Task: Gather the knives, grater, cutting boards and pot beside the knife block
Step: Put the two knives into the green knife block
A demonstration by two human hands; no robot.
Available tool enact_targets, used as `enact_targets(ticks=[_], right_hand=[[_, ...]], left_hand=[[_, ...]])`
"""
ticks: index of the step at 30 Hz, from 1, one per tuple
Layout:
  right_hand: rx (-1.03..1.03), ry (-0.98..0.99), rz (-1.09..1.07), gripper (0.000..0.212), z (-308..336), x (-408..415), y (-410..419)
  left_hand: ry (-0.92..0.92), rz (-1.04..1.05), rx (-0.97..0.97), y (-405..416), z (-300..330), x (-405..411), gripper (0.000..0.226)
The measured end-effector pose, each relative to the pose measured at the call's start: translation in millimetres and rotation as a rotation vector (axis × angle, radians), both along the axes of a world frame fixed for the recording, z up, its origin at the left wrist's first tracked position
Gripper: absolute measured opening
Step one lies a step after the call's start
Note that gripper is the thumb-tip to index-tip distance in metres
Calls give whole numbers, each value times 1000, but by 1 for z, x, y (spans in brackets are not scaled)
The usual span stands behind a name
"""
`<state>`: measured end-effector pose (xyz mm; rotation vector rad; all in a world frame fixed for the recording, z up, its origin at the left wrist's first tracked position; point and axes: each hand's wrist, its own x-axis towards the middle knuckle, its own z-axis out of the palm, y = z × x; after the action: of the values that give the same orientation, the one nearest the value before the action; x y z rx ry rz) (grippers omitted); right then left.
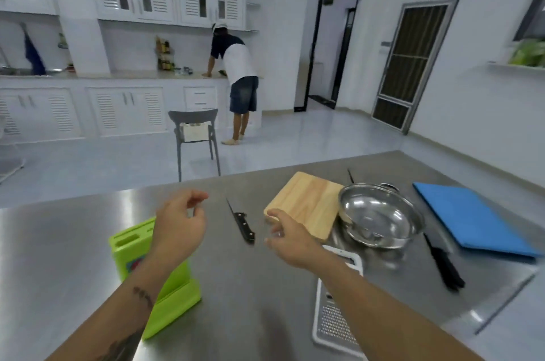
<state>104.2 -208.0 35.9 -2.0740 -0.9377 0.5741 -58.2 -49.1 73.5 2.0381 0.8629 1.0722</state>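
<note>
A green knife block stands on the steel table, partly behind my left arm. My left hand hovers above it, fingers loosely curled and empty. My right hand is open and empty, between a small black-handled knife and the wooden cutting board. A steel pot rests partly on that board. The flat grater lies under my right forearm. A large black-handled knife lies beside the blue cutting board. Another thin knife tip pokes out behind the pot.
The steel table ends just beyond the boards. Past it stand a grey chair and a person bent over the far counter. The table's right edge runs close to the blue board.
</note>
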Motion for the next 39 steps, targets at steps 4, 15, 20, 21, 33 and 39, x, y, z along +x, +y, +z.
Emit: enact_targets(ticks=[4,15,20,21,33,39], right_hand=[[2,-20,-158,59,5,45,-63],[-36,-96,-502,56,-2,176,-243],[-188,-111,-545,62,-29,233,-302],[-218,-112,-546,62,-35,241,-310],[-489,23,-454,73,-108,295,-327],[-605,-110,-499,59,-123,315,-311]], left_hand=[[66,-193,-110,-32,-3,64,20],[245,-612,-75,-196,-35,218,23],[425,-794,73,-285,-88,284,38],[476,-809,84,-298,-98,294,41],[966,-623,257,-349,-180,345,54],[1030,-582,319,-346,-193,353,61]])
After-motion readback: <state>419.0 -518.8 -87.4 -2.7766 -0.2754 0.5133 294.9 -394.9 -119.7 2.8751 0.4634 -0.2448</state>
